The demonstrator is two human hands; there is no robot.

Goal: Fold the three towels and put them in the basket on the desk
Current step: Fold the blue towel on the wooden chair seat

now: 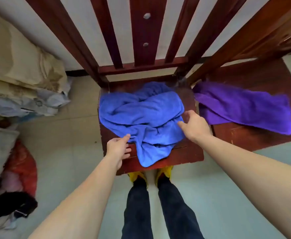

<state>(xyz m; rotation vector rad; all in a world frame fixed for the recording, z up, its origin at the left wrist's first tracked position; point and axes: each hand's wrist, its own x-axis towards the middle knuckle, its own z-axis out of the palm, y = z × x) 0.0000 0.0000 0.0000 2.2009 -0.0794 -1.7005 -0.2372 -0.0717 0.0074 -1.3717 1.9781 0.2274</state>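
Observation:
A crumpled blue towel (141, 116) lies in a heap on the seat of a dark red wooden chair (189, 152), one end hanging over the front edge. My left hand (118, 147) is at the towel's lower left edge, thumb touching the cloth, fingers relaxed. My right hand (194, 125) is at the towel's right edge with fingers spread and loosely curved, touching the cloth. A purple towel (243, 107) lies spread on a second red seat to the right. No basket or desk is in view.
The chair's slatted back (141, 35) rises behind the blue towel against a white wall. Piled bedding and pillows (24, 80) fill the left side, with a red bag (22, 166) and a dark item on the floor. My legs and yellow shoes (164, 171) stand before the chair.

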